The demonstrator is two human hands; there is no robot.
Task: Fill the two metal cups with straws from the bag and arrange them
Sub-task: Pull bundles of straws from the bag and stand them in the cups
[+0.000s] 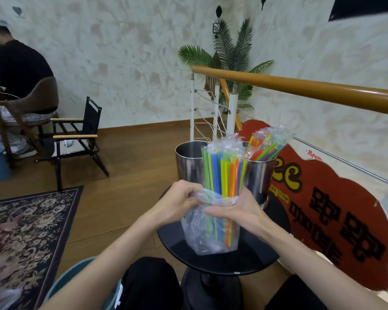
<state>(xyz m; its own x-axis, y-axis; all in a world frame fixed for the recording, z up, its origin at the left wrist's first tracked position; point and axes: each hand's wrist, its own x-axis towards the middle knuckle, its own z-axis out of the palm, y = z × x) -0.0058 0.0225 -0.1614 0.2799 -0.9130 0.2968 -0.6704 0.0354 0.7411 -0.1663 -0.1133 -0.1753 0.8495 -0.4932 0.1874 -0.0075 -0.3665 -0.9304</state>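
Above the round black table (251,260), both hands are holding a clear bag (207,238) of coloured straws (225,173) upright. The left hand (177,203) is pinching crumpled plastic at its side; the right hand (238,211) is curling its fingers round the bundle. Behind are standing two metal cups: the left cup (187,162) (contents hidden) and the right cup (261,173), already holding wrapped straws (268,144).

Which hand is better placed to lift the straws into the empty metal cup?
Probably the right hand: it already grips the straws, while the left hand only pinches the bag.
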